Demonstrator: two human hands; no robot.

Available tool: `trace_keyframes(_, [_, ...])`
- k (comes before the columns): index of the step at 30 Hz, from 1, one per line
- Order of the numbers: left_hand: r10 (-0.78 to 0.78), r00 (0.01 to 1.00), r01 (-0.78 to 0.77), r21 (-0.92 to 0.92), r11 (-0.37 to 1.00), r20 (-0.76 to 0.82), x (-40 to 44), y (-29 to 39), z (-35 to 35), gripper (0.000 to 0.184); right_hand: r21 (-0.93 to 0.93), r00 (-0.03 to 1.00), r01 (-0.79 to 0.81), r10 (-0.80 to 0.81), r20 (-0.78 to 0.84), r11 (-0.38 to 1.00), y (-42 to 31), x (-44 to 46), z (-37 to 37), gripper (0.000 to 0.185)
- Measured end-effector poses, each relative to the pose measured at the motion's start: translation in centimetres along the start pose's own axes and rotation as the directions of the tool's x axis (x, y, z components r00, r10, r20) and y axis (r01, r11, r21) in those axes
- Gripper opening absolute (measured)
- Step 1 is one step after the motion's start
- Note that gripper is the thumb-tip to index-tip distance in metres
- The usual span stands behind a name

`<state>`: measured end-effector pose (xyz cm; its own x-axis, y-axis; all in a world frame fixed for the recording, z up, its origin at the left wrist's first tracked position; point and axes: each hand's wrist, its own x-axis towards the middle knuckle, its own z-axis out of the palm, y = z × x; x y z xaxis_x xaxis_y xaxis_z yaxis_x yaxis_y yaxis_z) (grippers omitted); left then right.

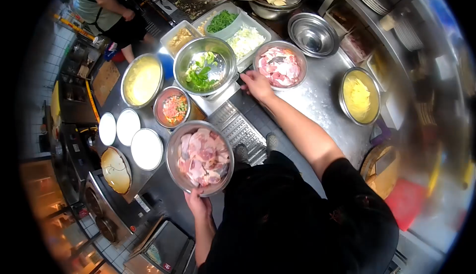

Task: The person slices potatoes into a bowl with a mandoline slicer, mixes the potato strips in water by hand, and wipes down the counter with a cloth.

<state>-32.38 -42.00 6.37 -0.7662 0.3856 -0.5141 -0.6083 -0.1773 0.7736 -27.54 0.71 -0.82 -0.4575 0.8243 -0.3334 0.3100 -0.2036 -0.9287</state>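
My left hand (198, 204) grips the near rim of a steel bowl (229, 177) filled with raw meat pieces (203, 157). This bowl is held in front of my body, above the gap between the counters. My right hand (257, 84) is stretched forward, its fingers slightly apart. It lies between a steel bowl of cut green peppers (201, 75) and another steel bowl of raw meat (280, 66). Its fingertips are close to the pepper bowl's rim; whether they touch it cannot be made out.
Yellow liquid fills a bowl (141, 81) beside a container of diced vegetables (174, 108). White round plates (147, 149) stand on the left counter. Bowls of yellow shreds (358, 98) and stacked steel bowls (313, 35) are rightward. A co-worker (101, 6) stands far left.
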Motion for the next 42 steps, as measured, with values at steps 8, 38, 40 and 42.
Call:
trace_keyframes(8, [0.139, 0.918, -0.169, -0.048, 0.985, -0.372, -5.8, -1.4, -0.7, 0.062, -0.499, 0.974, 0.142, -0.210, -0.082, 0.855, -3.6, 7.6, 4.5, 0.037])
trace_keyframes(38, [0.124, 0.933, -0.205, -0.215, 0.955, -0.338, -1.4, -2.9, -2.0, 0.070, -0.477, 0.125, 0.762, -0.625, 0.771, -0.437, -19.4, 2.1, 2.7, 0.013])
trace_keyframes(40, [0.130, 0.942, -0.202, -0.215, 0.955, -0.311, -1.3, -2.6, -2.1, 0.070, -0.450, 0.090, 0.759, -0.609, 0.788, -0.470, -19.7, 1.3, 2.5, 0.014])
trace_keyframes(42, [0.122, 0.945, -0.189, -0.202, 0.961, -0.303, -1.1, -2.5, -2.2, 0.071, -0.407, 0.070, 0.766, -0.564, 0.822, -0.497, -19.9, 0.3, 2.1, 0.015])
